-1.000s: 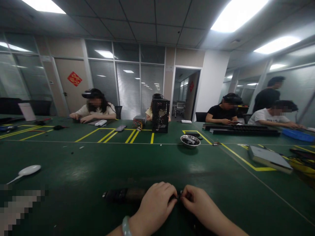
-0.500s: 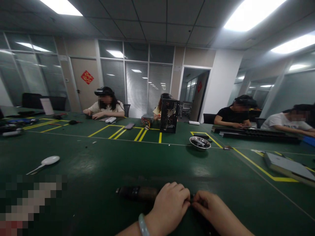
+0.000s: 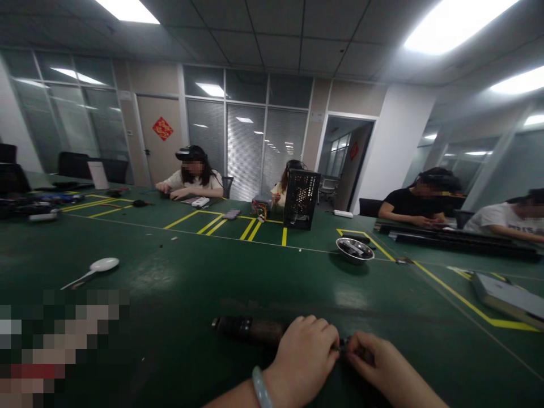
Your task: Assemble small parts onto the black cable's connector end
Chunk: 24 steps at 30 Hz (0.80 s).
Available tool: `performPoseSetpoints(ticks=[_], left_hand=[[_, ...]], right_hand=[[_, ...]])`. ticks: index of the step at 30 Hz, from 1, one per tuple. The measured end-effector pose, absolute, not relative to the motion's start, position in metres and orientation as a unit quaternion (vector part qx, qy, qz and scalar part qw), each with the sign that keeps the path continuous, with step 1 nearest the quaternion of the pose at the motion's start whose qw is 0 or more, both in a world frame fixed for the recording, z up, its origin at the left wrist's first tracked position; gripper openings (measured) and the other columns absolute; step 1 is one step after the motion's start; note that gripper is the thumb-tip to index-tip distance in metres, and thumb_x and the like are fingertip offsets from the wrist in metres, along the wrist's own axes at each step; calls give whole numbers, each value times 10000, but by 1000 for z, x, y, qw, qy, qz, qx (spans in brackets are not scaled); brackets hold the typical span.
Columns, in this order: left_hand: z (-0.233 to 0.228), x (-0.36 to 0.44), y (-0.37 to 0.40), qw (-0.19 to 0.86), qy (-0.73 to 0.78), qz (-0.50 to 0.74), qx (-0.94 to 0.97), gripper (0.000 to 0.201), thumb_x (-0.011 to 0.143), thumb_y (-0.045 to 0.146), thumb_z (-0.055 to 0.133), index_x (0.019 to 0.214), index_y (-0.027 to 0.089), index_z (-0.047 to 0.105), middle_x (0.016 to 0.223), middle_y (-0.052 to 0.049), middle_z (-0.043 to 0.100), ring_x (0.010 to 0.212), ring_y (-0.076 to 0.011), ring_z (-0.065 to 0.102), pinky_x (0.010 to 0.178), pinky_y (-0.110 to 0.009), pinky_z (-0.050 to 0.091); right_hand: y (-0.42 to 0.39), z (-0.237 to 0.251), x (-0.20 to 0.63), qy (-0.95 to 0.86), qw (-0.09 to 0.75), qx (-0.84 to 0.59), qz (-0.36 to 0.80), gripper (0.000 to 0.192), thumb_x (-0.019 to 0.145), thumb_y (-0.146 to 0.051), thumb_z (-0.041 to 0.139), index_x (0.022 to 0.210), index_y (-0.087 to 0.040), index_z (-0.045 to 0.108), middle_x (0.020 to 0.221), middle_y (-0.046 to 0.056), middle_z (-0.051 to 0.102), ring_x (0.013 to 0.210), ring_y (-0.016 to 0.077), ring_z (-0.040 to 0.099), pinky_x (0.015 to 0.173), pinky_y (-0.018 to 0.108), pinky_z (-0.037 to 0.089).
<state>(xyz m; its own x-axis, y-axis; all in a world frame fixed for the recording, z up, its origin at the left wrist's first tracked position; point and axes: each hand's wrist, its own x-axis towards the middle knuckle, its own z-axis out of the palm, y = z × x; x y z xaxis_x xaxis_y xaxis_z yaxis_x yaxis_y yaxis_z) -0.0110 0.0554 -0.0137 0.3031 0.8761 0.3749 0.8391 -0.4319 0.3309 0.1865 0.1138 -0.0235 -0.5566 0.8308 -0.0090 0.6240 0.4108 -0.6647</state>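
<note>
A dark cylindrical tool that looks like an electric screwdriver (image 3: pixel 255 328) lies sideways over the green table, its ringed collar and small metal tip toward the left. My left hand (image 3: pixel 308 354) is wrapped over its right part, knuckles up, with a pale green bangle on the wrist. Close beside it, my right hand (image 3: pixel 374 357) pinches, thumb against forefinger, a small dark piece (image 3: pixel 343 343) at the tool's right end. Fingers cover most of that piece, so I cannot tell its exact kind or whether it is joined to the tool.
A white spoon (image 3: pixel 104 264) lies at the left, above a pixelated patch. Ahead stand a metal bowl (image 3: pixel 355 249) of small dark parts and a black perforated computer case (image 3: pixel 301 199). A grey flat box (image 3: pixel 505 294) sits at the right. Several people work across the table.
The whole view has shifted, so everything sits a little further right. Slightly more of the dark piece shows between my hands; both keep their grips.
</note>
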Motion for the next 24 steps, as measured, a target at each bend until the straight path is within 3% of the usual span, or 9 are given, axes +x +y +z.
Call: performPoseSetpoints(ticks=[24], left_hand=[[-6,-9,51,37,536,252,805,69,867,241,548,916,213,587,931,-13,632,877,-192,551,787,-331,395]], right_hand=[[113,-23,185,-827,176,-446,293,102,822,-233,560,771,-173,625,695,-8,644,642,133,573,581,201,389]])
